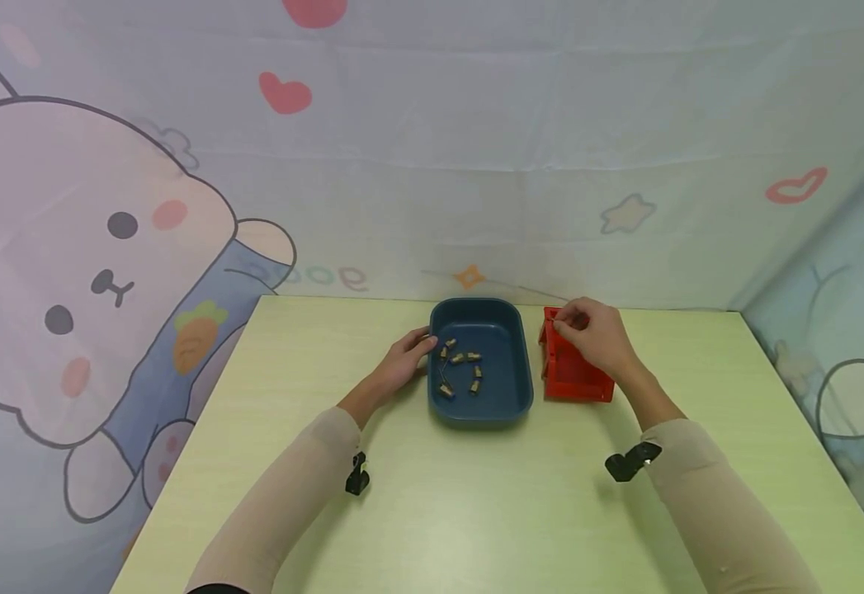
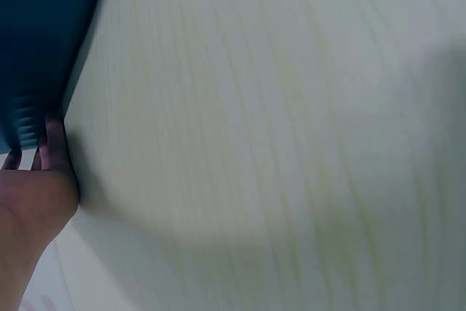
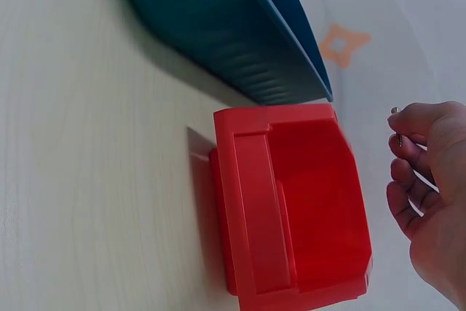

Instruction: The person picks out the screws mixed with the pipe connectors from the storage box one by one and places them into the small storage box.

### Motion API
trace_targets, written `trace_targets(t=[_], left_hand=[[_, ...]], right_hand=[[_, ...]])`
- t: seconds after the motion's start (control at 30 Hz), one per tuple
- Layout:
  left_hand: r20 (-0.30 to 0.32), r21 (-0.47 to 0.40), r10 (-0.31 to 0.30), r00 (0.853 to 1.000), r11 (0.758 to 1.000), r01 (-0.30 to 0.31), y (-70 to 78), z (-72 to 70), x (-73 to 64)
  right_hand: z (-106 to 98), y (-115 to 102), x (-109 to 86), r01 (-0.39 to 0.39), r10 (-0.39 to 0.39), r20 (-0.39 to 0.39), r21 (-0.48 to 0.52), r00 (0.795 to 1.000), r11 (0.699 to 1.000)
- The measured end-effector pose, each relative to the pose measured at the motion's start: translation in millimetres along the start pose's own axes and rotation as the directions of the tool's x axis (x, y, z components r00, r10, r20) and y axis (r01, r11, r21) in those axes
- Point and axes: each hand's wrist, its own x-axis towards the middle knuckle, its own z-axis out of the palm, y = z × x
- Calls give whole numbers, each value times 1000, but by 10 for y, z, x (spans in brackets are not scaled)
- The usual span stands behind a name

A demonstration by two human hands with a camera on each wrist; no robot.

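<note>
Your right hand (image 1: 601, 337), the nearer to the red bin (image 1: 580, 392), pinches a small metal piece (image 3: 395, 111) (long axis not certifiable at this size) at the bin's far-left corner, while your left hand (image 1: 404, 359), well apart, grips the blue tray (image 1: 497, 388) at its left rim.

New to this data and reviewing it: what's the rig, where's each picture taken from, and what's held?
No robot: a person works bare-handed. The head picture comes from a camera worn on the head, looking forward and down. The other two come from wrist cameras: the left camera and right camera.

On the table sit a blue tray with small brass-coloured pieces inside and, beside it, a red bin.

The left hand grips the tray's rim. The right hand, by the bin, pinches a small metal part; its exact type isn't clear.
</note>
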Motion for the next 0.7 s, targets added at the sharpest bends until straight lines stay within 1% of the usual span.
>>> trace_targets(t=[0.4,0.7], left_hand=[[2,-4,6,1000,1000,-6,8,5,-12],[-2,-9,5,1000,1000,-5,26,14,-25]], right_hand=[[-69,103,11,-16,16,-12,-11,1000,1000],[-73,167,-14,-43,43,-24,-11,999,999]])
